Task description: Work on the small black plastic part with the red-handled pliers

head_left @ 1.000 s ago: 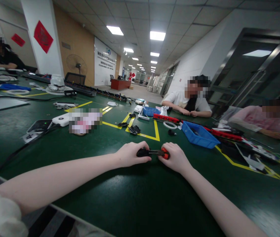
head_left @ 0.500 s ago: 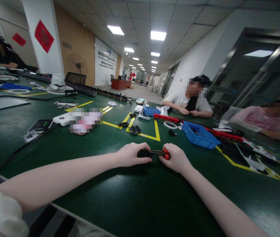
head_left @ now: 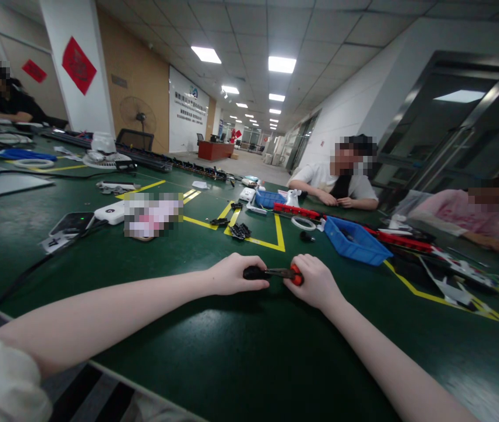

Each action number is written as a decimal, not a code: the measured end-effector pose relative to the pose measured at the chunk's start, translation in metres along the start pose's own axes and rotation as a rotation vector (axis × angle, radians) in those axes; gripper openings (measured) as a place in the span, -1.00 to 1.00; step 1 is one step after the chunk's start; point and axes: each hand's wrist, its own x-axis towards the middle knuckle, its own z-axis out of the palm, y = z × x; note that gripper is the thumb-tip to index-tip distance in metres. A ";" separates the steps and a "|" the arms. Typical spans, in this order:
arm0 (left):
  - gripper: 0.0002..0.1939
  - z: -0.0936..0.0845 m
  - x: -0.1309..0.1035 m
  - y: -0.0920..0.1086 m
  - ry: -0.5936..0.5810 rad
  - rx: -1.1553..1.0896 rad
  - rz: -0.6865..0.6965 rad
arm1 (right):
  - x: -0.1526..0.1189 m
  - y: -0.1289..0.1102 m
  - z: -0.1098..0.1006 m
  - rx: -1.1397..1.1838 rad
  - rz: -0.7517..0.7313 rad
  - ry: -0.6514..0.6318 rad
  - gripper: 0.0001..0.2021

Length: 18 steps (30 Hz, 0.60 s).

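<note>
The black piece (head_left: 253,272) lay crosswise between the hands, its long axis running left to right, pinched between the thumb and closed fingers of the left hand (head_left: 230,275). The right hand (head_left: 316,282) was curled around the orange-red grip of a metal-nosed tool (head_left: 281,272) pointing at the piece's right end. Over the green worktop (head_left: 240,351), the piece looked dark and stubby, its details too small to tell.
</note>
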 end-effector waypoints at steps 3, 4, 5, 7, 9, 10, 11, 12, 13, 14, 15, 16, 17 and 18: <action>-0.63 0.001 0.000 -0.001 -0.004 0.019 -0.003 | 0.000 0.000 0.000 0.016 -0.002 -0.010 -0.83; -0.61 0.001 -0.001 -0.001 -0.004 0.026 -0.004 | 0.000 0.000 0.000 0.029 -0.002 -0.018 -0.84; -0.60 0.002 -0.001 -0.001 -0.005 0.032 -0.001 | 0.000 0.000 0.000 0.044 -0.001 -0.027 -0.84; -0.60 0.002 -0.001 -0.001 -0.005 0.039 0.013 | 0.000 0.001 0.000 0.077 0.003 -0.044 -0.84; -0.61 0.003 -0.001 -0.001 -0.007 0.047 0.027 | 0.001 0.002 0.001 0.099 0.009 -0.060 -0.84; -0.62 0.003 -0.001 -0.001 -0.008 0.054 0.030 | 0.001 0.002 0.001 0.106 0.013 -0.066 -0.84; -0.62 0.003 -0.001 -0.001 -0.008 0.062 0.030 | 0.001 0.002 0.002 0.112 0.016 -0.073 -0.84; -0.62 0.003 -0.001 -0.001 -0.007 0.070 0.029 | 0.001 0.002 0.002 0.118 0.019 -0.078 -0.84; -0.63 0.003 -0.001 -0.001 -0.008 0.079 0.028 | 0.001 0.002 0.002 0.124 0.019 -0.082 -0.84; -0.63 0.004 -0.001 -0.001 -0.008 0.088 0.027 | 0.001 0.002 0.002 0.130 0.019 -0.086 -0.84; -0.63 0.004 -0.001 0.000 -0.009 0.098 0.024 | 0.001 0.002 0.002 0.136 0.018 -0.089 -0.84; -0.63 0.004 -0.001 0.000 -0.009 0.109 0.021 | 0.001 0.002 0.002 0.141 0.017 -0.091 -0.84; -0.64 0.004 -0.001 0.000 -0.009 0.120 0.016 | 0.001 0.002 0.001 0.146 0.016 -0.093 -0.85; -0.64 0.004 -0.001 0.000 -0.011 0.129 0.013 | 0.001 0.002 0.001 0.149 0.015 -0.093 -0.85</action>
